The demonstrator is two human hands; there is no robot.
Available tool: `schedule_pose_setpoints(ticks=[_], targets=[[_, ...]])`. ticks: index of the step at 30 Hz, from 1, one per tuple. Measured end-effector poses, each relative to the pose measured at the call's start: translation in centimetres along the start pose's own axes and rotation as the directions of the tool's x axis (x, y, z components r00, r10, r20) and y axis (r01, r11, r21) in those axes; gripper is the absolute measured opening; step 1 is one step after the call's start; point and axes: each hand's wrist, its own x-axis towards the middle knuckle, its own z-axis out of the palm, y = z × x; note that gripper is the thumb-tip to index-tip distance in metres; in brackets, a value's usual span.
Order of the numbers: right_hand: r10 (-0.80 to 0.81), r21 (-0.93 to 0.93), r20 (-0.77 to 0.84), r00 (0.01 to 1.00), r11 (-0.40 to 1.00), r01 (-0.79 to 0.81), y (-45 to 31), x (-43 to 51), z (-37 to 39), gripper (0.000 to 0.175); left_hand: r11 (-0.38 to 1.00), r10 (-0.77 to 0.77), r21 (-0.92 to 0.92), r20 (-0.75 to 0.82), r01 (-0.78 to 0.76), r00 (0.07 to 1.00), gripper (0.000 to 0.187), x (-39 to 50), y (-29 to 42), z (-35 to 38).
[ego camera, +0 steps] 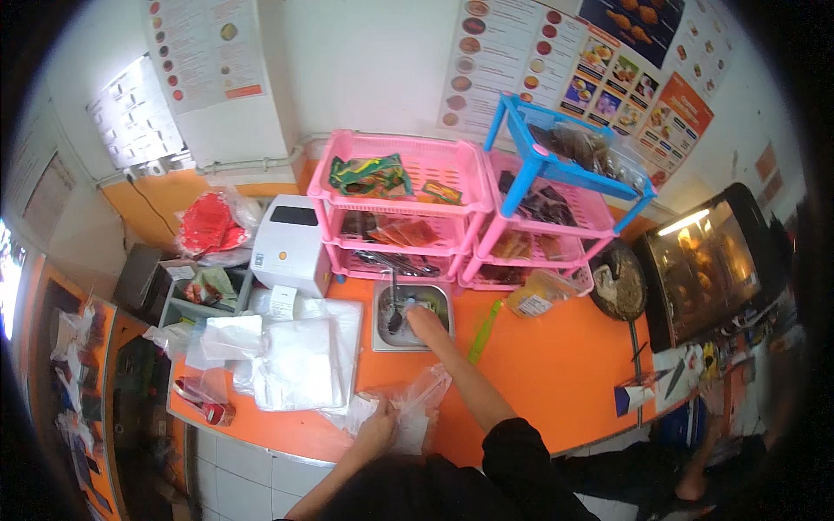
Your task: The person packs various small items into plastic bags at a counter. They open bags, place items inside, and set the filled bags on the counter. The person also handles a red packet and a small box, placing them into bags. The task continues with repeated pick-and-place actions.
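My right hand (425, 325) reaches into a rectangular stainless steel pan (445, 345) on the orange table. Its fingertips are over the pan's contents, and whether they pinch something is hidden. Inside the pan are a black utensil (395, 318), clear plastic and something greenish. My left hand (378, 430) grips a clear plastic bag (427, 387) near the table's front edge. White paper or pale packets show through this bag. Left of the pan lies a stack of white plastic bags (296, 365), close to my left hand.
Pink racks (401, 207) with packets stand behind the pan, beside a blue rack (573, 170). A white label printer (290, 244) is at left. A red tape dispenser (207, 404), a green strip (485, 332), a round pan (618, 280) and a lit food warmer (704, 260) stand around. Another person's arm (700, 456) shows at right.
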Motion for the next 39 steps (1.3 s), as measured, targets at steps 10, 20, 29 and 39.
schedule_pose_setpoints(ticks=[10,20,29,39], targets=[[-0.183,0.455,-0.012,0.983,0.874,0.169,2.2,-2.3,-7.3,0.002,0.849,-0.191,-0.491,0.063,0.197,0.98,0.024,0.9,-0.9,-2.2],[0.015,0.864,0.473,0.881,-0.204,-0.46,-5.0,-17.0,-6.2,0.011,0.537,-0.247,-0.783,0.208,0.312,0.946,0.024,1.0,-1.0,-3.0],[0.126,0.93,0.367,0.922,-0.058,-0.362,-9.2,-21.6,-4.1,0.013,0.823,-0.15,-0.553,0.008,0.129,0.989,0.019,-0.3,-1.1,-2.9],[-0.352,0.877,0.399,0.847,0.417,-0.24,-7.0,-15.7,-2.9,0.017,0.472,0.793,0.401,0.196,-0.785,0.577,0.015,1.2,-0.9,-5.0]])
